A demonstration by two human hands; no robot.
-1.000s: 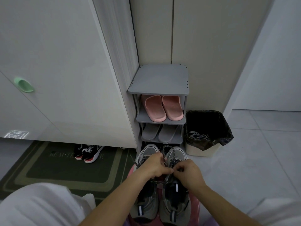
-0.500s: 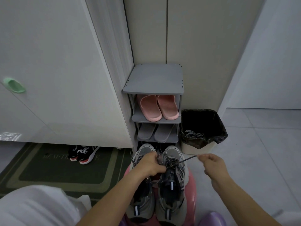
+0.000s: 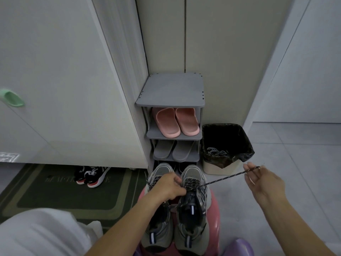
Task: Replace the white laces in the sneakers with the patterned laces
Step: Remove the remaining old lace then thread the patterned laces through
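Bottom centre: pair of grey sneakers (image 3: 191, 218) side by side on a pink stool (image 3: 215, 215), toes pointing up-frame. Left hand (image 3: 168, 187) sits at the top of the lacing, between the two shoes, fingers curled tight and clamped on the laced part of the right-of-frame shoe. Exactly what's under the fingertips, can't tell. Right hand (image 3: 262, 182) is out at mid-right, apart from the shoes, thumb & forefinger pinching the end of the patterned lace (image 3: 223, 179), other fingers loosely spread. Lace is dark w/ pale specks and runs taut in a straight line from that shoe's eyelets up to the pinch.

Above the shoes: grey shoe rack (image 3: 171, 89), pink slippers (image 3: 175, 122) on one shelf, grey slippers (image 3: 173, 150) on the shelf below. Just right of the rack: bin (image 3: 217, 169) w/ a black liner, pale laces (image 3: 215, 151) lying inside. Lower left: green mat (image 3: 55, 191) w/ black-and-red trainers (image 3: 92, 175) at its top edge.
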